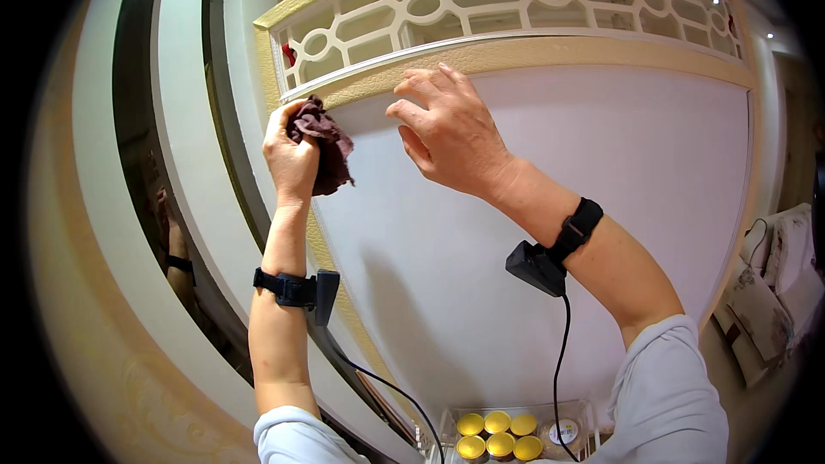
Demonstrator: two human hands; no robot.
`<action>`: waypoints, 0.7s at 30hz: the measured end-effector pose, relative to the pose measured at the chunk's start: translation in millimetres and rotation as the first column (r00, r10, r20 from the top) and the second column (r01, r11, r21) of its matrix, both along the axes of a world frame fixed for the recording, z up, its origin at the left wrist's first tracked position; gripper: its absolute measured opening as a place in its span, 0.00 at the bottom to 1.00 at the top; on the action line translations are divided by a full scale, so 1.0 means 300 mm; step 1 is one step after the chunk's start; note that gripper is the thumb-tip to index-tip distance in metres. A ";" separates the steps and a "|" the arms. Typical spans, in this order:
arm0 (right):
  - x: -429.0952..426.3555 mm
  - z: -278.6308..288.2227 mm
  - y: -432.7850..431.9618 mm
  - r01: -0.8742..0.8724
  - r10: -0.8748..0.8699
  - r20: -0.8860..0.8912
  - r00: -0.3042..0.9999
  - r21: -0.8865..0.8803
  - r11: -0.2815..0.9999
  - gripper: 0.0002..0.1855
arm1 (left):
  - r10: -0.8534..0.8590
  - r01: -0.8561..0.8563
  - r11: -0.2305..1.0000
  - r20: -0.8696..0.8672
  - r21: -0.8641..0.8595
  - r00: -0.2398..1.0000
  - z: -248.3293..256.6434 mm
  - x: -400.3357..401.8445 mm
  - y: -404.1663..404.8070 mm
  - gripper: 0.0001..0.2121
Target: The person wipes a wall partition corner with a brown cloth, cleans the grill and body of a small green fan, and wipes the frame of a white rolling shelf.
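Observation:
A crumpled dark maroon cloth (330,158) is gripped in my left hand (293,154), with its loose end hanging down. That hand is raised at the left side of a cream textured frame (515,55), close to its corner below the lattice. My right hand (448,125) is held up with bent, spread fingers and nothing in it. Its fingertips overlap the lower rail of the frame in view; whether they touch it I cannot tell. Behind both hands stands a plain white panel (548,161). White openwork lattice (490,0) fills the frame's top band.
Below, a clear container (451,422) holds several jars with yellow lids (497,422). Beside them is a round clear tub (562,433) with a label. Cables (567,335) hang from black devices on both forearms. Dark glossy strips (138,77) line the left wall. A floral-patterned sofa (764,303) stands right.

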State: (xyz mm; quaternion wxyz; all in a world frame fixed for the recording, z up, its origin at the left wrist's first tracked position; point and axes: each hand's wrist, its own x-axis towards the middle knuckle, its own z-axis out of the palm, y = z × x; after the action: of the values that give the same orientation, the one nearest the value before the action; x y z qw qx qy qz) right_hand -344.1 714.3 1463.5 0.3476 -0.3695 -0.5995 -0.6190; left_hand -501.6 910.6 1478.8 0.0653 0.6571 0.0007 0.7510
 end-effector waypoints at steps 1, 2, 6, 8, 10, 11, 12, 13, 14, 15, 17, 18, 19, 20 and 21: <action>0.010 -0.014 0.002 -0.001 0.001 -0.014 1.000 -0.021 1.000 0.06 | -0.005 0.005 1.000 -0.013 0.018 1.000 -0.005 0.020 -0.018 0.12; 0.027 -0.031 0.007 -0.015 0.014 -0.015 1.000 -0.039 0.999 0.06 | -0.056 0.056 0.998 -0.021 0.017 0.998 -0.013 0.046 -0.046 0.12; 0.039 -0.098 0.021 -0.113 0.089 -0.131 0.987 -0.185 0.976 0.13 | -0.078 0.083 0.993 -0.060 0.085 0.995 -0.034 0.092 -0.166 0.12; 0.030 -0.133 0.042 -0.306 0.205 -0.335 0.920 -0.284 0.909 0.20 | -0.175 0.182 0.977 -0.077 0.106 0.982 -0.043 0.127 -0.158 0.13; 0.053 -0.139 0.078 -0.584 0.330 -0.603 0.726 -0.289 0.758 0.29 | -0.296 0.303 0.948 -0.079 0.096 0.952 -0.031 0.192 -0.215 0.13; 0.064 -0.133 0.107 -0.779 0.473 -0.686 0.553 -0.226 0.584 0.33 | -0.350 0.354 0.932 -0.059 0.077 0.935 -0.023 0.230 -0.226 0.15; 0.062 -0.134 0.131 -0.919 0.566 -0.751 0.339 -0.137 0.369 0.36 | -0.465 0.467 0.884 -0.080 0.003 0.881 -0.025 0.256 -0.229 0.15; 0.066 -0.133 0.141 -0.991 0.604 -0.790 0.103 -0.030 0.130 0.40 | -0.575 0.570 0.818 -0.092 -0.072 0.813 -0.027 0.280 -0.232 0.15; 0.083 -0.126 0.134 -0.996 0.559 -0.828 0.049 -0.001 0.085 0.43 | -0.667 0.656 0.745 -0.129 -0.121 0.734 -0.029 0.304 -0.246 0.15; 0.139 -0.135 0.133 -0.961 0.635 -0.754 0.170 0.016 0.276 0.43 | -0.769 0.749 0.639 -0.154 -0.176 0.620 -0.039 0.351 -0.278 0.15; 0.224 -0.146 0.171 -0.817 0.704 -0.578 0.414 0.106 0.567 0.43 | -0.783 0.790 0.584 -0.388 -0.188 0.487 -0.043 0.383 -0.310 0.21; 0.264 -0.146 0.166 -0.844 0.712 -0.608 0.352 0.123 0.522 0.42 | -0.661 0.720 0.688 -0.485 -0.087 0.573 -0.043 0.395 -0.311 0.22; 0.253 -0.146 0.157 -0.888 0.801 -0.568 0.190 0.248 0.387 0.34 | -0.515 0.636 0.771 -0.558 0.030 0.651 -0.042 0.395 -0.323 0.24; 0.284 -0.124 0.123 -0.450 0.509 -0.369 0.778 0.238 0.861 0.29 | -0.411 0.547 0.831 -0.555 0.098 0.723 -0.052 0.392 -0.353 0.26; 0.324 -0.091 0.077 0.185 -0.124 -0.181 0.976 0.370 0.911 0.24 | -0.305 0.454 0.876 -0.542 0.163 0.783 -0.058 0.383 -0.394 0.27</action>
State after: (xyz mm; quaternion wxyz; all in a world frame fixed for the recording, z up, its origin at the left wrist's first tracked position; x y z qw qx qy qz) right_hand -246.9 737.3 1436.4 0.4082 -0.3871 -0.4067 -0.7198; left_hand -386.6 792.4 1461.5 0.1191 0.8173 -0.2241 0.5173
